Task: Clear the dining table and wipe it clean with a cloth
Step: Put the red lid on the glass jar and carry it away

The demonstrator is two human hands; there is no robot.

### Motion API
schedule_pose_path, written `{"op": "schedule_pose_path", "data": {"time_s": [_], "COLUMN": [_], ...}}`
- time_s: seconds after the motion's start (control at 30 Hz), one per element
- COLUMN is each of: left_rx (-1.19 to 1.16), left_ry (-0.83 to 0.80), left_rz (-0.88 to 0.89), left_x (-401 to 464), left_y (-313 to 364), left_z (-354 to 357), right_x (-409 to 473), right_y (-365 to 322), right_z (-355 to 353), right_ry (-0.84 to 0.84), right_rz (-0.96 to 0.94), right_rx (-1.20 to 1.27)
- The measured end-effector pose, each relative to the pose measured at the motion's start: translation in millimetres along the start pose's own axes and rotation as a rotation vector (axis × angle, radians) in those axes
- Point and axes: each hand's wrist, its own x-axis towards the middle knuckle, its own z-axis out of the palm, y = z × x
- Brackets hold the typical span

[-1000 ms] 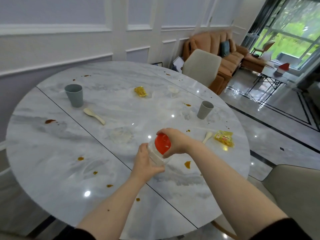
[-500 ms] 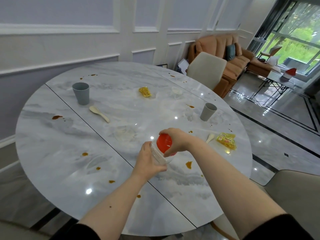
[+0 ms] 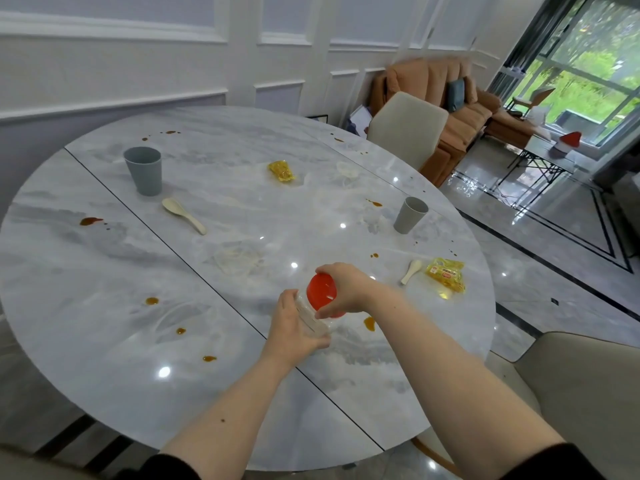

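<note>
- Clear jar (image 3: 311, 320) with red lid (image 3: 322, 292), tilted, held over the near middle of the marble tabletop (image 3: 104, 289).
- Left hand (image 3: 294, 323) wrapped around the jar's clear body from the near side.
- Right hand (image 3: 346, 289) curled over the red lid, fingers along its far edge and thumb under its near rim.
- Orange-brown blot (image 3: 369, 323) just right of the jar, on the tabletop.
- More blots of the same colour to the left: (image 3: 151, 301), (image 3: 180, 331), (image 3: 209, 358), and a darker one (image 3: 90, 221) near the left edge.
- Crumpled clear film (image 3: 239, 259) beyond the jar, lying flat.
- Small cream spoon (image 3: 411, 271) to the right, beside a yellow packet (image 3: 445, 277) near the right edge.
- Light grey cup (image 3: 410, 215) upright, farther back on the right.
- Blue-grey cup (image 3: 143, 170) upright at the far left, with a larger cream spoon (image 3: 183, 211) near it.
- Second yellow packet (image 3: 281, 170) and another clear wrapper (image 3: 347, 169) toward the far side.
- Beige chair (image 3: 407, 128) behind the tabletop.
</note>
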Motion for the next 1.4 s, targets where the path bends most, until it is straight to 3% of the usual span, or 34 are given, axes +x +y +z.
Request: {"op": "schedule_pose_path", "data": {"time_s": [0.57, 1.0, 1.2, 1.4], "left_rx": [-0.064, 0.071, 0.086, 0.102], "left_ry": [-0.074, -0.104, -0.108, -0.108], "left_rz": [-0.027, -0.064, -0.06, -0.044], "left_x": [3, 8, 9, 10], "left_y": [-8, -11, -14, -13], "left_z": [5, 3, 4, 3], "right_x": [4, 7, 7, 5], "right_y": [13, 2, -4, -1], "right_z": [6, 13, 20, 9], "right_ry": [0.025, 0.027, 0.138, -0.042], "right_rz": [-0.15, -0.044, 0.107, -0.054], "right_rx": [0.035, -0.041, -0.136, -0.111]}}
